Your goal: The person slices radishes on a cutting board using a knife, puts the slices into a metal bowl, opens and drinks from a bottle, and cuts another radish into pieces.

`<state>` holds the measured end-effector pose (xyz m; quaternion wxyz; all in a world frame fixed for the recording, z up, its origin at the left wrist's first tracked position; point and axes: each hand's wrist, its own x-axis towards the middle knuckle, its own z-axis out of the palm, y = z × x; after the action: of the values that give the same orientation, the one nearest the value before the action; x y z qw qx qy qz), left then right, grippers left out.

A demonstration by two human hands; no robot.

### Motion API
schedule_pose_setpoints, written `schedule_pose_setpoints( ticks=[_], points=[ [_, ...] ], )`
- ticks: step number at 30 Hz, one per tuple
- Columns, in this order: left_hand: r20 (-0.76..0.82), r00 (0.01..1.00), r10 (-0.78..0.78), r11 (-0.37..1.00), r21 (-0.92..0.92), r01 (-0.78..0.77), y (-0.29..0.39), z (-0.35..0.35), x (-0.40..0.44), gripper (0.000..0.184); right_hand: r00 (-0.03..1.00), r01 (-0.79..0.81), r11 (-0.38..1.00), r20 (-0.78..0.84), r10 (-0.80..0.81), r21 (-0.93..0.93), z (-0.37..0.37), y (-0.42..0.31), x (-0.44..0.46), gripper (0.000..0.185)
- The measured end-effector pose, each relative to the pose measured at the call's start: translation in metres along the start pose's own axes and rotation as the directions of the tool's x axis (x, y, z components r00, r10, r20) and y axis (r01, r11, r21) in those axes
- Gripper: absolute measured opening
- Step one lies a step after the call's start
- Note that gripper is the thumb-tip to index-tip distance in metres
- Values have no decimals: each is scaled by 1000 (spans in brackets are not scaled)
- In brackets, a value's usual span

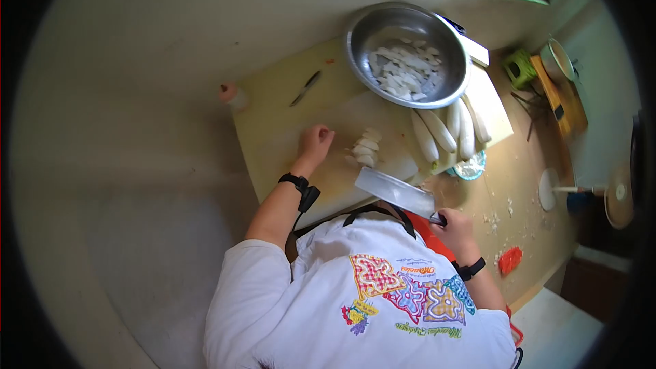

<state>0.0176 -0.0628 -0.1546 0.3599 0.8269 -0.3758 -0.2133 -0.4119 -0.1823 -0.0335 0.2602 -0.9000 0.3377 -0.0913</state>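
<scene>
Grasping a cleaver by its handle in the right hand, close to the shirt; curling the left hand beside the white slices on the table, cannot tell if clenched on anything; could nick the left hand by cutting with it left so near the slices, catch the shirt by swinging too low, or skid by pressing unevenly

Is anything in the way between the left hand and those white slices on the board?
Nothing visible blocks the left hand from the pile of white slices; between them is flat, pale board. The wide silver metal cleaver in the right hand is outside that gap.
</scene>
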Motion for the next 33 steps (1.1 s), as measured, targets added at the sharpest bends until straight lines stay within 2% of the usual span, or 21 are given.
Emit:
schedule_pose_setpoints(
  ticks=[2, 3, 5, 6, 8, 9, 11, 12, 14, 15, 17, 18, 19, 21, 22, 24, 26, 30, 32, 33],
  points=[
    [-349, 936, -38, 991, 104, 79, -21, -35, -9, 29, 994, 100, 994, 38, -101, 32, 16, -13, 22, 23],
    [-372, 927, -50, 989, 109, 97, -34, -56, -13, 29, 985, 136, 990, 104, -139, 44, 24, -21, 32, 23],
    [-514, 790, -334, 936, -79, 344, -60, -98, -17, 41, 960, 162, 984, 221, -174, 74, 42, -41, 50, 26],
    [-527, 781, -335, 935, -80, 347, -75, -116, -18, 41, 951, 200, 976, 223, -216, 91, 60, -43, 55, 27],
    [-534, 699, -475, 874, -195, 445, -103, -142, -17, 56, 946, 211, 969, 222, -236, 132, 87, -58, 64, 26],
    [-548, 688, -476, 874, -205, 441, -112, -149, -14, 56, 931, 233, 971, 275, -239, 55, 102, -60, 66, 25],
    [-474, 688, -550, 835, -336, 436, -129, -169, -1, 78, 918, 294, 954, 261, -300, 62, 128, -68, 76, 25],
    [-491, 680, -545, 838, -343, 425, -133, -176, 8, 78, 906, 320, 945, 268, -326, 68, 141, -70, 82, 25],
    [-490, 654, -576, 816, -295, 497, -138, -180, 30, 95, 894, 358, 933, 276, -353, 36, 156, -88, 94, 24],
    [-493, 656, -572, 819, -299, 489, -143, -183, 43, 95, 890, 380, 924, 254, -378, 43, 172, -90, 98, 24],
    [-455, 648, -611, 792, -371, 486, -157, -184, 64, 105, 892, 364, 931, 282, -353, 14, 190, -100, 102, 26],
    [-453, 651, -609, 793, -370, 485, -165, -183, 73, 105, 892, 345, 939, 313, -327, 1, 196, -107, 104, 29],
    [-490, 626, -607, 791, -448, 417, -173, -180, 82, 105, 894, 341, 940, 311, -324, -1, 200, -112, 106, 29],
    [-519, 602, -607, 783, -518, 343, -182, -178, 92, 104, 916, 327, 945, 237, -322, 19, 205, -122, 106, 27],
    [-532, 670, -517, 826, -514, 230, -183, -180, 96, 101, 919, 324, 946, 234, -319, 17, 208, -123, 104, 27],
    [-547, 729, -410, 856, -507, 101, -181, -184, 105, 97, 933, 267, 964, 250, -258, -2, 213, -124, 101, 28],
    [-483, 765, -425, 817, -569, 94, -176, -187, 104, 85, 943, 252, 968, 227, -242, -12, 213, -123, 100, 29],
    [-486, 765, -423, 812, -579, 81, -160, -184, 87, 76, 956, 217, 975, 213, -201, -50, 200, -137, 102, 28],
    [-493, 782, -382, 865, -488, 114, -146, -178, 70, 70, 948, 232, 971, 234, -214, -52, 187, -148, 110, 33],
    [-500, 778, -380, 867, -486, 111, -132, -174, 56, 70, 963, 233, 972, 139, -232, 7, 174, -163, 118, 39]
  ],
)
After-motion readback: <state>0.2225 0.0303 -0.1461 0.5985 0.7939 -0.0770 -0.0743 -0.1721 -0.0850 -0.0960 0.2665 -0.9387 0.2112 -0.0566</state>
